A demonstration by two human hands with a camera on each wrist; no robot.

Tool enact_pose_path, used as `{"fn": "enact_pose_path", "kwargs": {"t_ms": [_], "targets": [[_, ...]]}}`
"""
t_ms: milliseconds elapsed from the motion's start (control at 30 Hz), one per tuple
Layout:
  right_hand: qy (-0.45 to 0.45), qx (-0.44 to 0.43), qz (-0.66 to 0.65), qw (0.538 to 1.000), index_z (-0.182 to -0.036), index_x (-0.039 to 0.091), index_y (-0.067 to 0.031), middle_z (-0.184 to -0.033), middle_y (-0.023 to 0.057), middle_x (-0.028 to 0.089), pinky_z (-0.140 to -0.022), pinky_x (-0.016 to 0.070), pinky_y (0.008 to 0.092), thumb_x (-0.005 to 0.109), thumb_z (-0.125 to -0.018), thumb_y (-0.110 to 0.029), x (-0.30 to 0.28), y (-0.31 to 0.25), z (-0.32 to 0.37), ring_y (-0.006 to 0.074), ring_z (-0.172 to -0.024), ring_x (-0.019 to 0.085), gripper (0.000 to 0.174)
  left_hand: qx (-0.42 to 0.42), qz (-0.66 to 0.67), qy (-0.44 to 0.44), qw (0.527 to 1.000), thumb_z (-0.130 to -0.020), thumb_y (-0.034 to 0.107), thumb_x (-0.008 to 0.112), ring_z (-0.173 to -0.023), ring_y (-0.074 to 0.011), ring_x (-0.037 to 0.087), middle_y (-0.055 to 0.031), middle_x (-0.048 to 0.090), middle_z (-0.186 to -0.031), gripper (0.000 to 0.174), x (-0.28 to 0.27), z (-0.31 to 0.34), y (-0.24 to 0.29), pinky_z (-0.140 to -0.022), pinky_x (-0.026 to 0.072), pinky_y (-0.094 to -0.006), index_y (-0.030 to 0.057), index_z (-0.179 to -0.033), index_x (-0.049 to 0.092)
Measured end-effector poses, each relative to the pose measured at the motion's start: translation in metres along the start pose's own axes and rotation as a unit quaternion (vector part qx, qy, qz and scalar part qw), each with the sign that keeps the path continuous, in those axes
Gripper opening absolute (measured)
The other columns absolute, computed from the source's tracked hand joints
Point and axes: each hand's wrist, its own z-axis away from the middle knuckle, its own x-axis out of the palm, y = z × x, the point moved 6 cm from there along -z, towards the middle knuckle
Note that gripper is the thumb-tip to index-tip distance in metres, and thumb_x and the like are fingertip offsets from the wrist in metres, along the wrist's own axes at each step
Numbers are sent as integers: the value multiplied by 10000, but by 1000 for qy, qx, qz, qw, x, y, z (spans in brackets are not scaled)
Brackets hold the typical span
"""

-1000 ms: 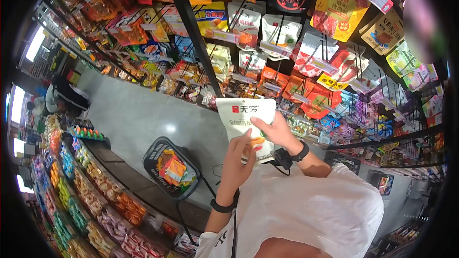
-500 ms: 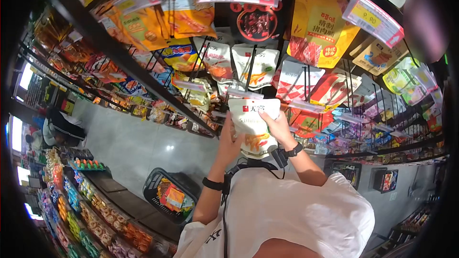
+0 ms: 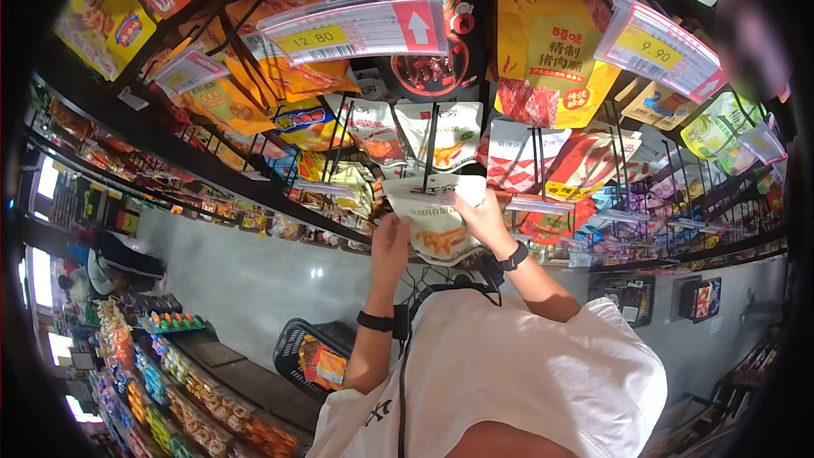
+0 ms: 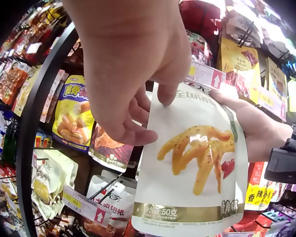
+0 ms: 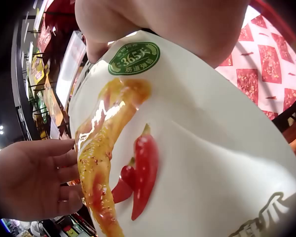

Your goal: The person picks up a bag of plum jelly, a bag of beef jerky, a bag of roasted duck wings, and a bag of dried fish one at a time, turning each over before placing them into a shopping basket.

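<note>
A white snack pouch (image 3: 441, 236) with golden chicken feet pictured on it hangs upright before the shelf rack. My right hand (image 3: 486, 219) grips its upper right side, thumb across the front. At the pouch's left edge is my left hand (image 3: 390, 244); in the left wrist view its loosely bent fingers (image 4: 140, 137) touch that edge. A clear price holder overlaps the pouch's top in the head view. Just behind hang similar white pouches (image 3: 441, 131) on metal hooks. The right wrist view shows red chillies and a green badge on the front; my right fingers are largely hidden there.
Price tags (image 3: 343, 34) jut from the hooks, near yellow bags (image 3: 555, 51) and a red-checked pouch (image 3: 521, 157). A shopping basket (image 3: 297, 348) with packets stands on the floor at left, by shelves of wrapped snacks (image 3: 212, 399). Farther left, a person (image 3: 123, 263) bends down.
The pouch has risen toward the rack, its top now behind a price holder. My left hand has gone from its front to its left edge. The rack appears closer.
</note>
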Motion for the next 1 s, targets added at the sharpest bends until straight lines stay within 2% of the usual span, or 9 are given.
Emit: {"fn": "enact_pose_path", "kwargs": {"t_ms": [133,233,333,433,533,733,867,900,1000], "targets": [[-47,13,29,998,-1077,728,32,-938,34,755,-779,535,291,691,-961,-114,7,5,3,83,-849,652,191,24,-13,-5,1000,-1076,179,578,-809,-62,613,-24,680,-965,255,-6,-1,-2,-681,475,-228,-10,-1243,618],[-9,-35,7,999,-1041,737,44,-859,31,746,-696,520,270,720,-968,-133,12,-8,4,55,-769,620,192,12,-16,-10,1000,-1071,170,586,-809,-72,620,-30,682,-971,265,-11,-5,-12,-689,485,-239,-4,-1271,596],[18,-37,18,999,-1094,747,37,-913,55,772,-714,531,276,722,-971,-144,14,-3,0,59,-800,641,220,-10,-27,-8,1000,-1058,168,606,-895,-62,616,-12,685,-1109,315,-9,-7,-8,-730,490,-226,22,-1336,580],[38,-23,41,998,-1104,737,24,-962,31,759,-775,530,281,707,-987,-163,14,3,-7,78,-864,654,222,84,7,-15,996,-1035,106,611,-956,-129,674,-108,697,-1189,359,-10,-13,-8,-832,532,-272,5,-1375,555],[74,-5,11,997,-1099,750,32,-934,66,777,-754,538,283,733,-971,-183,11,1,-20,78,-842,674,251,38,-48,13,998,-1013,77,624,-1014,-153,681,-122,683,-1280,399,-25,-4,-14,-883,538,-289,19,-1402,554],[138,-57,100,984,-1071,756,29,-935,74,780,-768,541,309,730,-980,-234,-1,-1,-73,110,-847,686,279,46,-12,-52,997,-1029,88,601,-1045,-124,652,-75,681,-1266,364,-73,20,-33,-825,503,-247,34,-1389,580],[172,-39,184,967,-925,757,26,-784,55,737,-672,517,347,751,-966,-393,-22,37,-112,117,-712,627,421,18,12,-2,1000,-1052,142,610,-1016,-158,693,-88,715,-1204,289,-125,62,-30,-879,541,-301,17,-1312,635],[167,8,227,960,-971,749,61,-843,100,769,-733,537,379,749,-959,-385,-20,26,-111,155,-775,677,446,15,10,18,1000,-1057,172,595,-994,-147,690,-65,722,-1189,295,-137,76,-30,-857,527,-294,39,-1316,641],[159,-21,191,968,-997,742,56,-902,80,766,-740,527,357,729,-982,-395,-16,43,-109,133,-818,661,451,-1,6,81,997,-1068,239,562,-956,-125,684,-19,735,-1157,315,-172,124,-39,-810,498,-277,85,-1326,654]]}}
